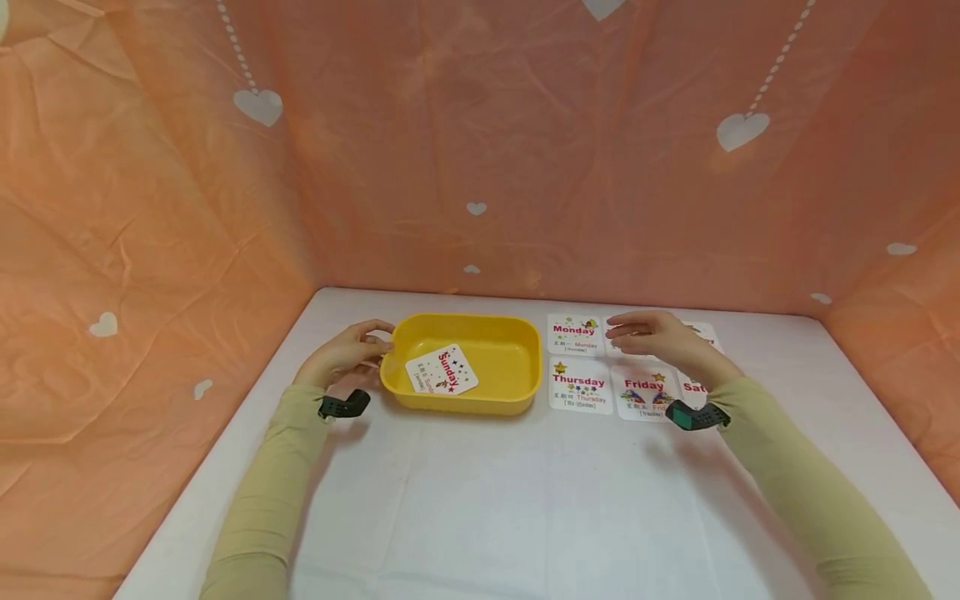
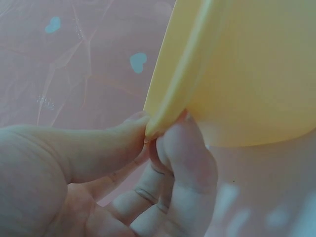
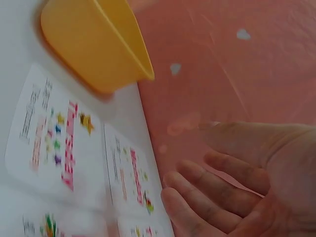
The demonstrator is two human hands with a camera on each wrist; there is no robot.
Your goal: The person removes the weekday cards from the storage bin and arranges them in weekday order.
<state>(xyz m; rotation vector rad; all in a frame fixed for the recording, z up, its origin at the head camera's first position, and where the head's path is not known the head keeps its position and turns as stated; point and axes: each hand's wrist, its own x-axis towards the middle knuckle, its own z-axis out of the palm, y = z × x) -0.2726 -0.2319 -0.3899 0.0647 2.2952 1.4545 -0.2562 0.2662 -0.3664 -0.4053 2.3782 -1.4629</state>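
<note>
A yellow plastic basin (image 1: 510, 408) stands on the white table, with a Sunday card (image 1: 442, 371) lying tilted inside it. My left hand (image 1: 348, 350) pinches the basin's left rim between thumb and fingers, as the left wrist view shows up close. Over the cards on the right hovers my right hand (image 1: 660, 337), its fingers extended and nothing held. Beneath and beside it are a Monday card (image 1: 573, 335), a Thursday card (image 1: 581, 386), a Friday card (image 1: 645, 392) and a Saturday card (image 1: 692, 387). The right hand and wrist partly hide the upper-row cards and the Saturday card.
The white tabletop (image 1: 480, 500) extends in front of the basin and cards. Orange cloth (image 1: 480, 150) with white hearts rises behind the table and at both sides. Each wrist wears a black band, the right one (image 1: 697, 415) near the Friday card.
</note>
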